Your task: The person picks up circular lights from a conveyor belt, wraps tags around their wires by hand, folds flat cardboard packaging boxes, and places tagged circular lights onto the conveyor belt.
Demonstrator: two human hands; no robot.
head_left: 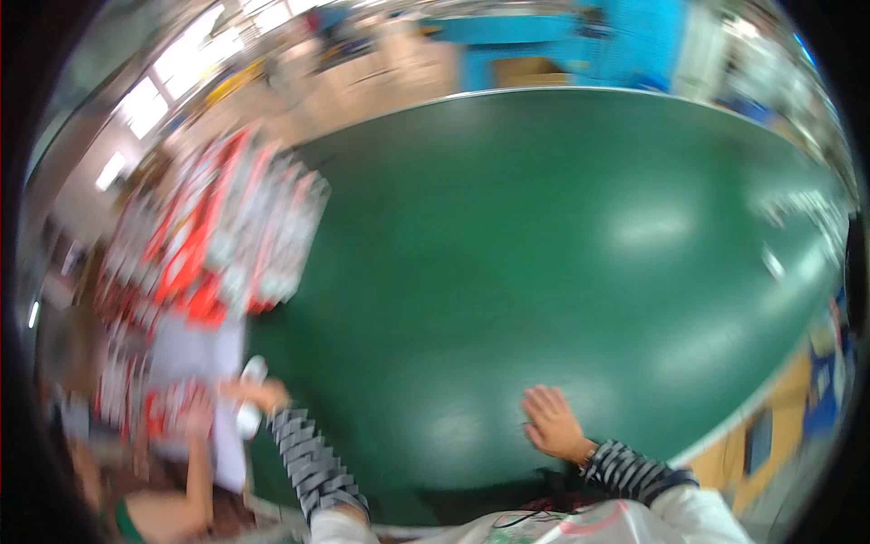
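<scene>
My right hand point(555, 424) is over the near part of the green tabletop point(471, 272), fingers stretched out and nothing in it. My left hand point(265, 395) reaches to the table's left edge, beside a small white object point(249, 419) that is too blurred to name. Motion smears the fingers of this hand, so whether they grip the white object cannot be made out. Just beyond it lies a pale sheet-like surface point(195, 349). A tall pile of red and white packages point(222, 231) stands farther back on the left.
Another person's arm point(198, 467) reaches toward more red and white packages point(168, 408) at the lower left. Small shiny pieces point(807, 218) lie at the table's far right. Behind the table stands blue equipment point(625, 45) with a cardboard box point(528, 71).
</scene>
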